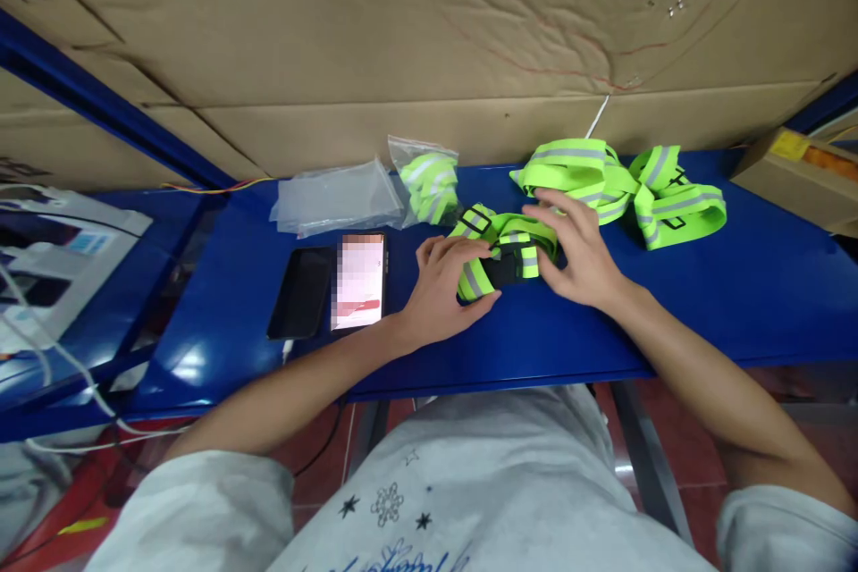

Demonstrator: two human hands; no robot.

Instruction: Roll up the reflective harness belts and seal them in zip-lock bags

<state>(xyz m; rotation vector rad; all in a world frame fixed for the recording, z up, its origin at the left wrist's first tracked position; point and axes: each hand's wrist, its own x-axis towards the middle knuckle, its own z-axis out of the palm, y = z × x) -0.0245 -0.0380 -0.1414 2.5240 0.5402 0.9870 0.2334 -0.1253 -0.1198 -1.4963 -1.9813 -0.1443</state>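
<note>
A neon-yellow reflective strap [475, 281] with grey stripes, black slide adjusters and a black buckle [506, 266] lies folded in front of me on the blue table. My left hand [446, 286] grips its left side, fingers over the top and thumb at the near edge. Around the right end of the folds is my right hand [580, 250], its fingers spread and its thumb close beside the strap; whether it touches is hard to make out. Behind it lies a heap of similar straps [569, 165], with looped straps [684, 206] at its right.
A clear bag [429, 183] holds another folded strap, beside a stack of clear plastic bags [339, 197]. Two phones lie at left, a dark one [300, 293] and a lit one [362, 281]. A cardboard box [797, 174] stands at right; cardboard [335, 36] lines the back.
</note>
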